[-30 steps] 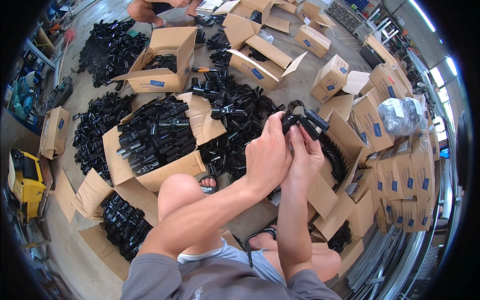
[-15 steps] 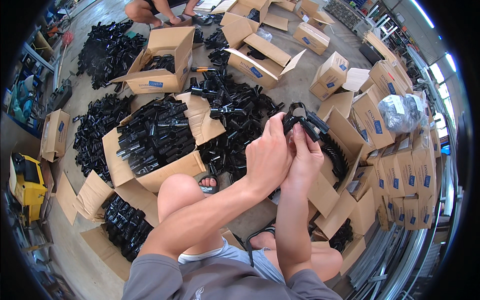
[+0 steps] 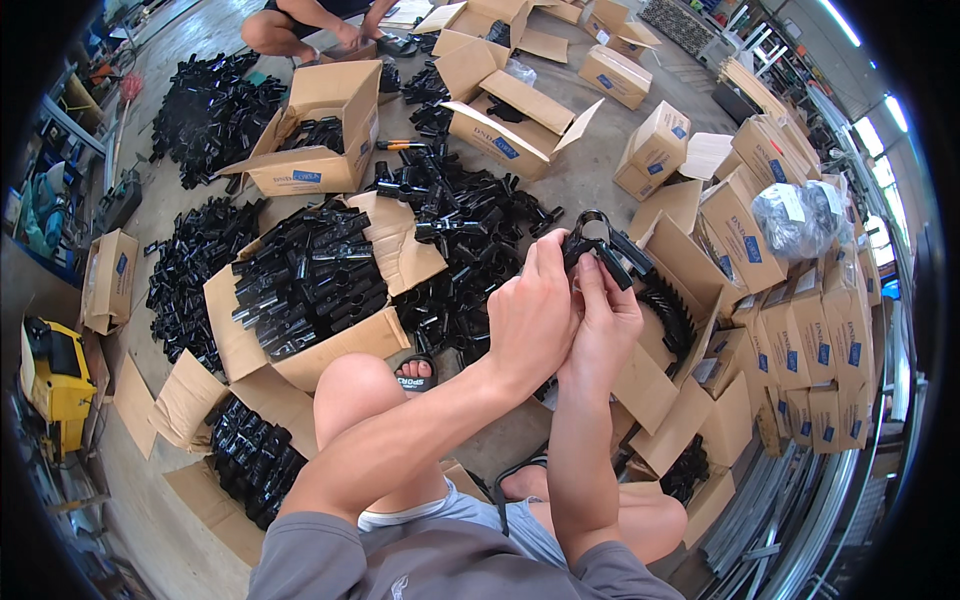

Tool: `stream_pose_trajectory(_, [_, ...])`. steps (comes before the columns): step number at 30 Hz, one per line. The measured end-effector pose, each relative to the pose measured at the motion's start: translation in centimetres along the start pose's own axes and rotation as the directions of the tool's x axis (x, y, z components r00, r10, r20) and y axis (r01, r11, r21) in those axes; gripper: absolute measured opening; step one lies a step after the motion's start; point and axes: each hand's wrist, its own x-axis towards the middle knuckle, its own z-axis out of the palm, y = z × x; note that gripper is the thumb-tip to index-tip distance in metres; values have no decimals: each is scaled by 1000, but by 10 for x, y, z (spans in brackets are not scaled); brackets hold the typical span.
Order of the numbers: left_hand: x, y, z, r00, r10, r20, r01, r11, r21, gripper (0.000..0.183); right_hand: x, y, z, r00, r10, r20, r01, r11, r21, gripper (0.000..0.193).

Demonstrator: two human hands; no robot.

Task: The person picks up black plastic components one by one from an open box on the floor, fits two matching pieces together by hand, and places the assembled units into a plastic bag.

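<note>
Both hands are raised in front of me at one glossy black metal pipe joint point(image 3: 594, 228), which has a round collar and tube-like ends. My left hand point(image 3: 532, 312) is closed on its left side, with the fingers curled and partly hidden behind the back of the hand. From below, my right hand point(image 3: 608, 318) pinches the piece, its thumb pressed against the front. The two hands touch each other. Behind the joint stands an open carton point(image 3: 650, 385) with rows of similar black joints point(image 3: 668, 318) inside.
A loose heap of black joints point(image 3: 470, 240) lies ahead, beside an open carton point(image 3: 345, 335) packed with them. More piles point(image 3: 205, 115) cover the floor at left. Stacked cartons point(image 3: 815, 340) and long metal profiles point(image 3: 770, 520) are at right. Another person's hands point(image 3: 355, 38) work at the far end.
The view has shifted slightly. Both hands keep their grip on the pipe joint, almost unmoved. The other person at the far end has changed posture a little.
</note>
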Motion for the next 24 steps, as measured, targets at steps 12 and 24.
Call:
stream_pose_trajectory(12, [-3, -5, 5, 995, 100, -8, -99, 990, 97, 40, 2, 2, -2, 1000, 25, -15, -24, 998, 62, 15])
stream_pose_trajectory(24, [-3, -7, 18, 990, -49, 129, 52, 999, -15, 37, 2, 4, -26, 997, -70, -31, 67, 994, -84, 27])
